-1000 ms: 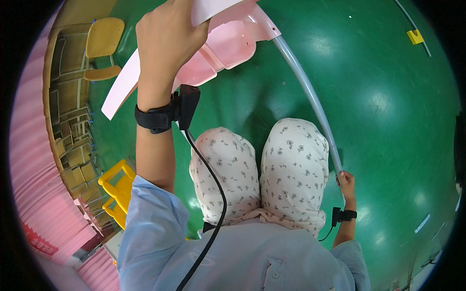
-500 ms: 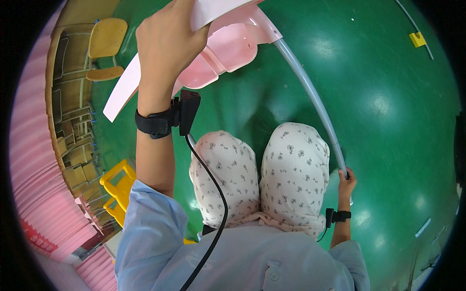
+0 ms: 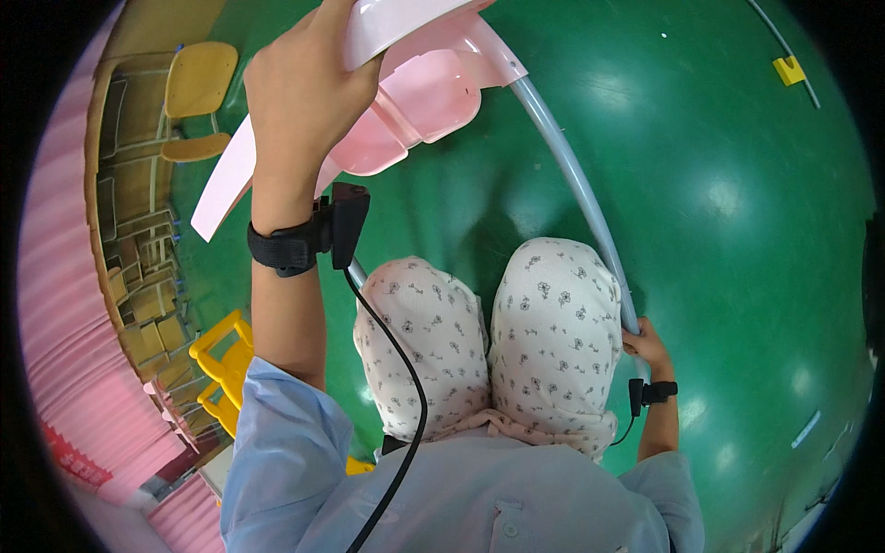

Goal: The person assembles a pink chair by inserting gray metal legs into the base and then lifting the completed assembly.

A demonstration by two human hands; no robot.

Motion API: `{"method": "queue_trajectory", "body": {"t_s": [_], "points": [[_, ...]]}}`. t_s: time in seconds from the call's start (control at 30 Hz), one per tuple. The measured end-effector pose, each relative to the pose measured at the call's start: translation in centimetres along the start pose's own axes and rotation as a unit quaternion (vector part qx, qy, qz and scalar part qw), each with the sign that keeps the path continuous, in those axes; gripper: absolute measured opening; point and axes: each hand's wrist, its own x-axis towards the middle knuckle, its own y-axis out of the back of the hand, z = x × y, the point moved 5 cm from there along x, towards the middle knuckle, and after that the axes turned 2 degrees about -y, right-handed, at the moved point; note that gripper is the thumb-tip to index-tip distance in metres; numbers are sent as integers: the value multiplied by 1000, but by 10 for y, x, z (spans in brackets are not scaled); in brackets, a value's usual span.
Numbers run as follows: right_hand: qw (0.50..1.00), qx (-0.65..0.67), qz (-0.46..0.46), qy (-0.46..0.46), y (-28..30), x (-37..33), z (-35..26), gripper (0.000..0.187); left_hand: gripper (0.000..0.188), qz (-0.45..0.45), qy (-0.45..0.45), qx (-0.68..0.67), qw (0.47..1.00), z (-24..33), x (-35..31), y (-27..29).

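My left hand (image 3: 300, 101) is closed around the edge of a glossy pale-pink plastic piece (image 3: 406, 26) at the upper middle. Its fingertips are partly hidden behind that piece. Below the edge sit two rounded pink trays (image 3: 433, 97), side by side. A curved grey metal tube (image 3: 573, 170) comes out of a pink socket and bends down to the right past my knees. Near its lower end my right hand (image 3: 650, 343) grips the tube. Another pale-pink curved arm (image 3: 226, 180) slants down beyond my left wrist, and a second tube shows briefly by my left knee.
Chairs with wooden seats (image 3: 198, 83) stand along the left beside a pink curtain (image 3: 83, 332). Closer by is a yellow plastic chair (image 3: 226, 355). On the green floor (image 3: 737, 276), a grey tube with a yellow block (image 3: 788, 71) lies far right, with a pale strip (image 3: 806, 429) at lower right.
The pink piece and its tube have shifted slightly left, with my left hand still on it. My right hand has moved a little left, its back now turned more into sight.
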Motion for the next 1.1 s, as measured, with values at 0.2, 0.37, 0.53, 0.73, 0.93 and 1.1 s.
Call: {"method": "queue_trajectory", "body": {"t_s": [0.2,0.37,0.53,0.73,0.93,1.1], "points": [[980,73,-160,-96,8,14,16,28,39,-11,19,39,999,-18,-9,-12],[967,-59,216,120,0,6,-3,27,37,-2,33,32,999,-16,-9,-12],[825,-208,462,249,-20,-17,-19,31,28,-1,24,14,1000,-3,0,-3],[845,-306,351,262,-8,4,-20,32,29,46,3,6,999,-2,-1,-5],[999,-38,11,23,7,29,-15,24,28,17,27,13,999,2,1,-5],[958,109,-223,-142,-2,36,-7,20,25,21,22,19,999,4,0,-7]]}}
